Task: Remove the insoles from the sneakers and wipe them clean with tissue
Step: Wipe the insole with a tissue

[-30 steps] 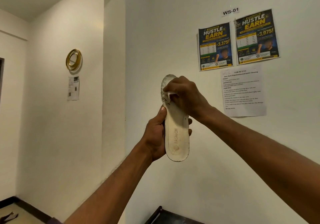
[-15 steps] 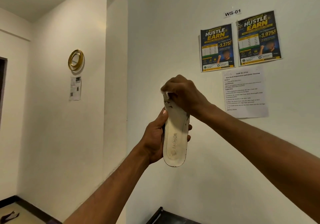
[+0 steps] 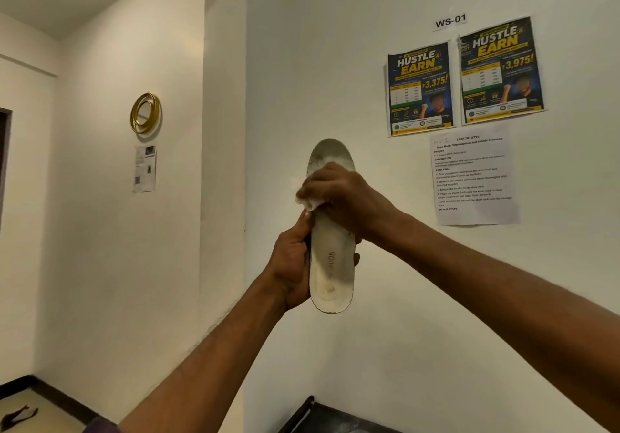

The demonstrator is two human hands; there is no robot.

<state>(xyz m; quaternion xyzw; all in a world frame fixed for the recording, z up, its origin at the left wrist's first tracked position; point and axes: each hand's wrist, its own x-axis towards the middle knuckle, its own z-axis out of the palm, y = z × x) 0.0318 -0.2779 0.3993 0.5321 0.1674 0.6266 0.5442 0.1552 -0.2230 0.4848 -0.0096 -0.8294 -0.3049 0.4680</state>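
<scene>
A white, dirty insole point(image 3: 332, 271) printed with dark letters stands upright in front of me, heel end down and toe end up. My left hand point(image 3: 291, 265) grips its left edge at the middle, thumb on the front. My right hand point(image 3: 339, 197) presses a small wad of white tissue point(image 3: 310, 201) against the insole's upper half, just below the grey smudged toe area. Most of the tissue is hidden under my fingers. No sneakers are in view.
A white wall is close behind the insole, with two posters point(image 3: 466, 77), a printed task sheet point(image 3: 474, 177) and a gold ring ornament point(image 3: 146, 113). A dark piece of furniture point(image 3: 322, 416) shows at the bottom edge. The floor point(image 3: 20, 412) is at lower left.
My right hand with the tissue has slid down the insole from its toe tip, so the toe end is uncovered again. The left hand keeps its grip.
</scene>
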